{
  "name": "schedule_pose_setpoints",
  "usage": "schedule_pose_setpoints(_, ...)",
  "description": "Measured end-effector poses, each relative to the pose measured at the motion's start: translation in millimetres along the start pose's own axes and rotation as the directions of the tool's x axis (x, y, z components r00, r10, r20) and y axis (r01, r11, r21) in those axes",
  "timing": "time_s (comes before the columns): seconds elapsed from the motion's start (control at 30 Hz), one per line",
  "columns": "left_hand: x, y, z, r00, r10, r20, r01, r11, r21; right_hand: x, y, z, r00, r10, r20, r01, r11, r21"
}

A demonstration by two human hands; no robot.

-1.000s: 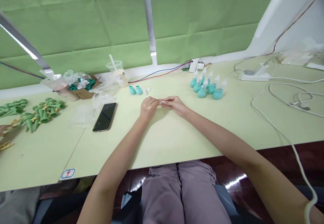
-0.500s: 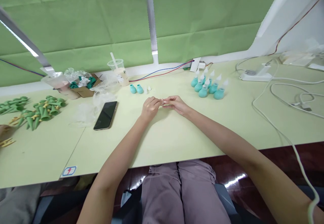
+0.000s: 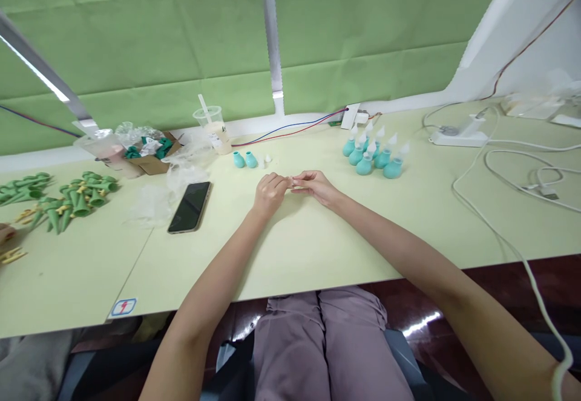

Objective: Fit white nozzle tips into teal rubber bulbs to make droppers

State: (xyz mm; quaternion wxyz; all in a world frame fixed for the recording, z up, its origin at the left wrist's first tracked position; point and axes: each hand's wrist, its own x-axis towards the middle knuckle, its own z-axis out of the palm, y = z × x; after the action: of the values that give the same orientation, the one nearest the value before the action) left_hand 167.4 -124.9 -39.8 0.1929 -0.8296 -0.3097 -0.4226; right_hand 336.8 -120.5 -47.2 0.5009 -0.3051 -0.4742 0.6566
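Note:
My left hand (image 3: 271,193) and my right hand (image 3: 319,187) meet fingertip to fingertip above the table. Both are closed in a pinch around something small and pale, mostly hidden by the fingers. Just beyond my left hand stand two turquoise bulb-shaped pieces (image 3: 245,159) with open tops. Beside them sit a few small whitish pieces (image 3: 267,158). To the right of my hands is a group of several turquoise bulbs (image 3: 364,164), each topped by a clear pointed tip.
A black phone (image 3: 189,207) lies left of my arm. Behind it are a crumpled plastic bag (image 3: 181,165) and a drink cup (image 3: 216,132). Green trumpet-shaped pieces (image 3: 82,201) lie far left, near another person's hand (image 3: 5,232). White cables (image 3: 499,231) run from a power strip (image 3: 460,137) at right.
My two hands stay together in nearly the same place, with only slight finger movement. At the far left edge, the other person's hand has shifted slightly.

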Motion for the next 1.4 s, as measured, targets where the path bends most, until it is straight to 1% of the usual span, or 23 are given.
schedule_pose_setpoints(0.13, 5, 2, 1, 0.989, -0.132, -0.068, 0.124, 0.986, -0.108, 2, -3, 1, 0.997, -0.075, 0.003, 0.075, 0.997, -0.021)
schedule_pose_setpoints(0.23, 7, 5, 1, 0.983, -0.174, -0.05, 0.165, 0.975, -0.149, 3, -3, 1, 0.996, -0.086, -0.007, 0.085, 0.995, -0.046)
schedule_pose_setpoints(0.3, 7, 8, 2, 0.982, -0.185, -0.029, 0.177, 0.969, -0.173, 3, -3, 0, 0.998, -0.067, -0.009, 0.066, 0.997, -0.05)
schedule_pose_setpoints(0.37, 7, 10, 2, 0.978, -0.21, -0.017, 0.201, 0.952, -0.23, 3, -3, -1, 0.999, -0.026, 0.031, 0.028, 0.997, -0.071)
schedule_pose_setpoints(0.43, 6, 12, 2, 0.963, -0.27, -0.009, 0.255, 0.918, -0.305, 3, -3, -1, 0.994, 0.03, 0.102, -0.018, 0.994, -0.112)
schedule_pose_setpoints(0.5, 5, 14, 2, 0.941, -0.337, 0.016, 0.319, 0.875, -0.365, 2, -4, -1, 0.99, 0.057, 0.129, -0.039, 0.99, -0.138)
schedule_pose_setpoints(0.57, 6, 15, 2, 0.932, -0.36, 0.044, 0.348, 0.854, -0.388, 1, -5, -1, 0.995, 0.05, 0.091, -0.038, 0.991, -0.131)
schedule_pose_setpoints(0.6, 6, 15, 2, 0.935, -0.352, 0.049, 0.344, 0.859, -0.378, 1, -5, -1, 0.997, 0.046, 0.06, -0.038, 0.992, -0.122)
schedule_pose_setpoints(0.73, 9, 13, 0, 0.952, -0.305, 0.017, 0.298, 0.917, -0.267, 1, -8, 0, 0.999, 0.043, -0.023, -0.045, 0.992, -0.117)
schedule_pose_setpoints(0.8, 9, 10, -1, 0.955, -0.295, 0.038, 0.295, 0.93, -0.218, 3, -11, -1, 0.997, 0.005, -0.076, -0.017, 0.989, -0.149)
schedule_pose_setpoints(0.87, 8, 5, -1, 0.947, -0.313, 0.072, 0.32, 0.932, -0.169, 6, -14, -6, 0.982, -0.071, -0.177, 0.027, 0.971, -0.239)
schedule_pose_setpoints(0.9, 8, 3, -1, 0.938, -0.337, 0.081, 0.345, 0.927, -0.144, 8, -16, -10, 0.963, -0.131, -0.235, 0.047, 0.943, -0.331)
schedule_pose_setpoints(0.93, 6, -1, -1, 0.925, -0.372, 0.082, 0.38, 0.917, -0.123, 9, -19, -15, 0.938, -0.203, -0.282, 0.056, 0.89, -0.452)
schedule_pose_setpoints(0.97, 5, -4, 0, 0.907, -0.415, 0.074, 0.421, 0.901, -0.107, 10, -21, -21, 0.908, -0.285, -0.307, 0.051, 0.802, -0.595)
schedule_pose_setpoints(1.03, 3, -13, -1, 0.859, -0.511, 0.034, 0.512, 0.854, -0.093, 9, -25, -33, 0.868, -0.415, -0.273, -0.008, 0.537, -0.843)
schedule_pose_setpoints(1.07, 1, -18, -1, 0.829, -0.559, 0.008, 0.557, 0.825, -0.091, 9, -26, -38, 0.862, -0.445, -0.243, -0.051, 0.401, -0.915)
schedule_pose_setpoints(1.1, 0, -23, -1, 0.797, -0.604, -0.014, 0.601, 0.794, -0.09, 8, -27, -42, 0.864, -0.453, -0.219, -0.092, 0.287, -0.954)
schedule_pose_setpoints(1.13, -1, -27, -2, 0.763, -0.646, -0.03, 0.641, 0.762, -0.09, 7, -27, -46, 0.869, -0.449, -0.208, -0.127, 0.204, -0.971)
schedule_pose_setpoints(1.17, -2, -31, -2, 0.73, -0.682, -0.041, 0.677, 0.731, -0.091, 7, -27, -48, 0.875, -0.439, -0.205, -0.155, 0.148, -0.977)
schedule_pose_setpoints(1.2, -3, -34, -2, 0.703, -0.71, -0.045, 0.705, 0.703, -0.092, 6, -27, -49, 0.88, -0.427, -0.207, -0.176, 0.113, -0.978)
schedule_pose_setpoints(1.27, -4, -38, -3, 0.669, -0.742, -0.045, 0.736, 0.67, -0.096, 7, -26, -51, 0.889, -0.406, -0.212, -0.197, 0.078, -0.977)
schedule_pose_setpoints(1.4, -4, -38, -4, 0.663, -0.748, -0.036, 0.743, 0.663, -0.094, 8, -24, -51, 0.902, -0.385, -0.197, -0.196, 0.043, -0.98)
